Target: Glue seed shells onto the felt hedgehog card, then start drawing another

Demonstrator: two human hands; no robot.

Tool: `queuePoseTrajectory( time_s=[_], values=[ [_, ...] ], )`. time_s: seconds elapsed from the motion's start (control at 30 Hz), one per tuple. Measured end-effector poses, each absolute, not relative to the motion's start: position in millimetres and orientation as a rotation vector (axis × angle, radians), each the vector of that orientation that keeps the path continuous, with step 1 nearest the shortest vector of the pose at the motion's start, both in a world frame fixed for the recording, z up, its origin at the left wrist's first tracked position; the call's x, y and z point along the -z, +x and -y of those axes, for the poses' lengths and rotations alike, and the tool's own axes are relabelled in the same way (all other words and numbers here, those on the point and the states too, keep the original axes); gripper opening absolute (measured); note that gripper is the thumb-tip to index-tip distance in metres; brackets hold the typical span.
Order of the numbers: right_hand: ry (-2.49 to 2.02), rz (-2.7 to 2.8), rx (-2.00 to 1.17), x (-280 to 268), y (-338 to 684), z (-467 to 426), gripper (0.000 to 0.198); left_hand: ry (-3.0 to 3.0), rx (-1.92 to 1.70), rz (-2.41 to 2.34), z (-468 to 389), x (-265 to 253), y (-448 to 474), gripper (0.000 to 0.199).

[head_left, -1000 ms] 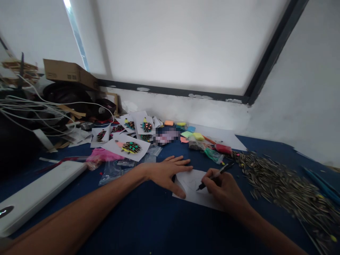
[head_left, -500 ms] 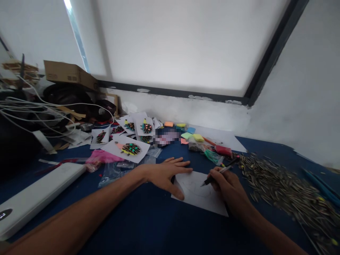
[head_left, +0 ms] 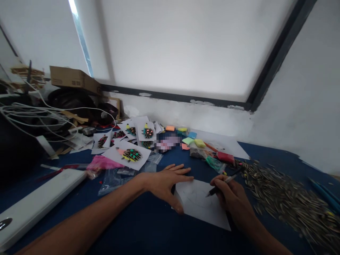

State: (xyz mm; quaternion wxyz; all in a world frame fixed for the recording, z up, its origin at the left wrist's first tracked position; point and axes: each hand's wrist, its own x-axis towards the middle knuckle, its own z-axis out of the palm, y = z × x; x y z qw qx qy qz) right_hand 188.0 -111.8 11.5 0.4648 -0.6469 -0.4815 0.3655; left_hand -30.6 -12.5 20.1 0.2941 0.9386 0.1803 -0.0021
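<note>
A sheet of white paper lies on the blue tabletop with faint curved lines drawn on it. My left hand rests flat with fingers spread, its thumb and forefinger on the sheet's left edge. In my right hand is a pen, dark at the tip end, pinched between thumb and fingers. Its tip is at the paper, close to a drawn line. Beyond my left hand lies a paper with a hedgehog figure made of striped seeds and coloured clay.
Sunflower seeds are heaped at the right. Clay blocks and a red packet lie at the back. At the left are a long white device, pink plastic, white cables and a cardboard box.
The view has tilted up a little, so everything sits lower. The pen tip has shifted slightly right over the drawing, while my left hand still holds the paper.
</note>
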Motion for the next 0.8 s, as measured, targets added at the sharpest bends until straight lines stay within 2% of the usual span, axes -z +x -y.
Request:
queuePoseTrajectory(
  time_s=[0.2,0.43,0.63,0.8],
  values=[
    [-1.627,1.146,-0.855,-12.6,188.2,109.6,0.042,2.472,-0.029,-0.51,13.8,-19.9,-29.7,0.096],
    [-1.589,1.385,-0.721,-17.0,184.7,114.5,0.04,2.493,-0.027,-0.518,15.6,-21.2,-29.4,0.095],
    [-1.601,1.456,-0.831,-13.4,182.7,118.6,0.037,2.492,-0.039,-0.511,16.0,-19.5,-29.5,0.095],
    [-1.623,1.419,-0.759,-18.7,186.5,116.2,0.042,2.441,-0.058,-0.519,12.4,-19.9,-31.1,0.093]
  ],
)
